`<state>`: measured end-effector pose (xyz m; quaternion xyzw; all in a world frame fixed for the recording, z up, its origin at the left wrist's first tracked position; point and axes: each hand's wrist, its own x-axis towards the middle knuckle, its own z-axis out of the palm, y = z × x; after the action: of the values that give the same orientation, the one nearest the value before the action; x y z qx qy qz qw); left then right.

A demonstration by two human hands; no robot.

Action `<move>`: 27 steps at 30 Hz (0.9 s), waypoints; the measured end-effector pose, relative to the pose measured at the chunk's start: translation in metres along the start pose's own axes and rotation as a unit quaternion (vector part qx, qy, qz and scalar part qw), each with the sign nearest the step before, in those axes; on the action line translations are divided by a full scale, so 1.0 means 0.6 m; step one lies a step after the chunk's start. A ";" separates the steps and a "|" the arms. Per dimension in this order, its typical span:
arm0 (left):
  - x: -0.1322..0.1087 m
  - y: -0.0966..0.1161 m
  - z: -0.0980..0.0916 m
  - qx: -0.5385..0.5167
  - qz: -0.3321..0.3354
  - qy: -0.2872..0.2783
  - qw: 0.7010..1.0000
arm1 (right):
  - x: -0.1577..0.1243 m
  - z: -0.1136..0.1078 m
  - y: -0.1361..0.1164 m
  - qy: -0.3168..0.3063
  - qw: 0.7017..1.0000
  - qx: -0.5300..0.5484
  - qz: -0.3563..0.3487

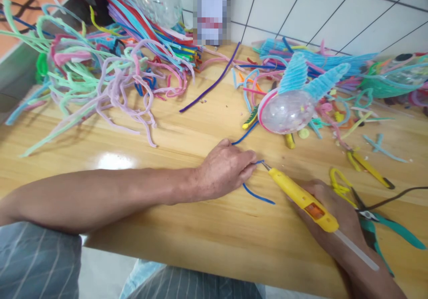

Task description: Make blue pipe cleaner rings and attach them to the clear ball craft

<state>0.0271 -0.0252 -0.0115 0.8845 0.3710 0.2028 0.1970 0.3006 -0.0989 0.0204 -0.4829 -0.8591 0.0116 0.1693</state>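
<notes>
While the right hand (pixel 329 196) wraps around the yellow glue gun (pixel 294 190), the left hand (pixel 225 169) pinches a blue pipe cleaner (pixel 261 197), one end meeting the gun's nozzle (pixel 266 165). Beyond the gun sits a clear ball (pixel 289 114) with fuzzy blue ear shapes (pixel 294 74); right of it lie teal-handled pliers (pixel 401 232).

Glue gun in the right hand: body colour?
The glue gun is yellow with an orange patch on its side; best seen in the head view.

Short grey-blue sleeve (pixel 38 261); thin pale check pattern
</notes>
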 end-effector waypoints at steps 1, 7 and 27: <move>0.000 0.000 0.000 0.000 0.000 -0.001 1.000 | 0.000 0.000 0.000 0.003 1.000 0.006 0.001; 0.002 0.001 -0.002 -0.018 -0.008 -0.006 1.000 | -0.004 0.001 0.005 -0.019 0.995 0.061 0.081; 0.001 -0.002 -0.003 -0.114 -0.002 0.048 0.992 | -0.041 -0.103 0.107 0.277 0.857 0.231 0.369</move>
<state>0.0258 -0.0235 -0.0103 0.8449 0.3566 0.2850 0.2787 0.3840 -0.0941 0.0597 -0.6948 -0.5084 0.1367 0.4899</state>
